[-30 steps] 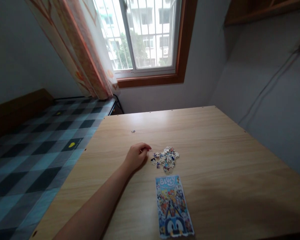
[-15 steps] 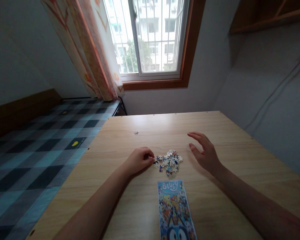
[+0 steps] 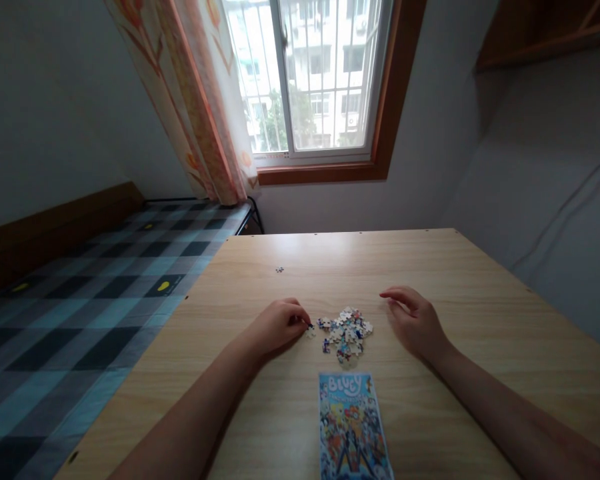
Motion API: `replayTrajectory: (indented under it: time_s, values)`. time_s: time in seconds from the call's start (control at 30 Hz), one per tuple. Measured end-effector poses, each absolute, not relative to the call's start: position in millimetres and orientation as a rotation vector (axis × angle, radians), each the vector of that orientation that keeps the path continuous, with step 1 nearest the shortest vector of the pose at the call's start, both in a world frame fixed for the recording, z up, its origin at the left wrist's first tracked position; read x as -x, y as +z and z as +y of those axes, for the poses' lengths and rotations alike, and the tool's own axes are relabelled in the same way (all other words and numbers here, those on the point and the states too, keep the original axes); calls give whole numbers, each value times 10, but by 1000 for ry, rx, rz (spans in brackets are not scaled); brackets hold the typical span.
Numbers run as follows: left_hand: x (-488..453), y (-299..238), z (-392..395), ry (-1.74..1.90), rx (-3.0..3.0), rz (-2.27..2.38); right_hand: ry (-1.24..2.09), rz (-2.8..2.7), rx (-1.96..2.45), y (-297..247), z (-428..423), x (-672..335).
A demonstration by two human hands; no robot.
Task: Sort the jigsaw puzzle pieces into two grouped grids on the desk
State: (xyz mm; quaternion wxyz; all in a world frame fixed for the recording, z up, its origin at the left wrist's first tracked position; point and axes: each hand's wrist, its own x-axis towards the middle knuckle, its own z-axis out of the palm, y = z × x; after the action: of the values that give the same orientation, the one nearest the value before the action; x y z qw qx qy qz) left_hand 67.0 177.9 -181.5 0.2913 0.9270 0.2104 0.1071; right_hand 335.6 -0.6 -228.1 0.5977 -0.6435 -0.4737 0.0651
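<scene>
A small heap of jigsaw pieces (image 3: 347, 331) lies in the middle of the wooden table (image 3: 480, 313). My left hand (image 3: 279, 325) rests on the table just left of the heap, fingers curled, fingertips pinched on a piece at the heap's left edge. My right hand (image 3: 414, 320) lies on the table just right of the heap, fingers loosely bent and apart, holding nothing. A colourful picture card marked "Bluey" (image 3: 354, 427) lies flat below the heap, near the front edge.
One stray puzzle piece (image 3: 279, 270) sits alone farther back on the table. A bed with a checked blue cover (image 3: 80, 300) adjoins the table's left side. A window (image 3: 320, 80) and a curtain (image 3: 200, 100) are behind; a grey wall is on the right.
My right hand came into view and lowered onto the table beside the heap. My left hand edged right to the heap's edge and pinched a piece. The view shifted slightly.
</scene>
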Motion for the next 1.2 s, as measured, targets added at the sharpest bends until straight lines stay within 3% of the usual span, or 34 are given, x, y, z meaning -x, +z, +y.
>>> replayTrajectory:
  time_s: [0.27, 0.63, 0.93, 1.2]
  values:
    - [-696, -1863, 1740, 353, -2546, 579, 178, -1097, 1540, -2288, -6, -3367]
    - [-641, -1915, 2004, 560, -2551, 1001, 188, -1095, 1557, -2284, -24, -3376]
    - [-693, -1694, 1633, 292, -2798, 1130, 214, -1062, 1549, -2278, -13, -3391]
    - [-789, -1862, 1504, 253, -2887, 1172, 235, -1044, 1537, -2238, -4, -3357]
